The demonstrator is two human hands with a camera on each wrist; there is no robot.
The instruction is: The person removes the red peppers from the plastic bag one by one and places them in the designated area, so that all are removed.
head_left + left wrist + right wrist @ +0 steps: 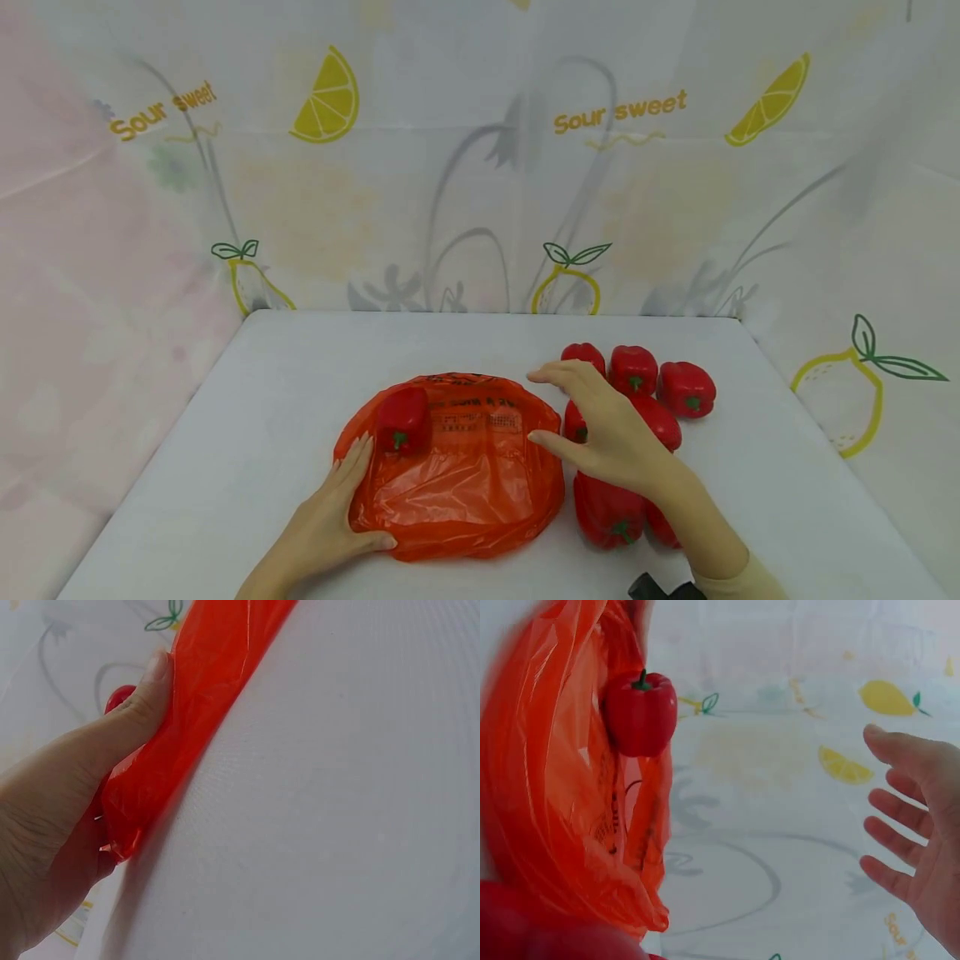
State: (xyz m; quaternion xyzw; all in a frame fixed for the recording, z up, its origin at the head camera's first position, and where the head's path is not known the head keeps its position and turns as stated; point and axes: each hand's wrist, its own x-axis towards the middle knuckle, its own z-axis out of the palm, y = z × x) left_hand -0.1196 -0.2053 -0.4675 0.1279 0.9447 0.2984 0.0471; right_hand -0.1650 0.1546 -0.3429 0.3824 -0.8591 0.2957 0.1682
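An orange-red plastic bag (465, 496) lies spread out in a round shape on the white table. One red bell pepper (405, 417) with a green stem sits in its left part. My left hand (330, 512) rests against the bag's left edge. Its fingers are fairly straight beside the pepper, and the thumb lies along the near edge. In the left wrist view the thumb touches the orange plastic. My right hand (611, 429) is held above the bag's right edge, thumb and fingers spread apart, with nothing in it. The right wrist view shows that bell pepper (641, 716) on the bag.
Several more red bell peppers (686, 389) are grouped on the table right of the bag, partly hidden under my right hand and forearm. A patterned curtain (450, 167) hangs behind the white table (225, 417). A small black object (663, 588) shows beneath the right forearm.
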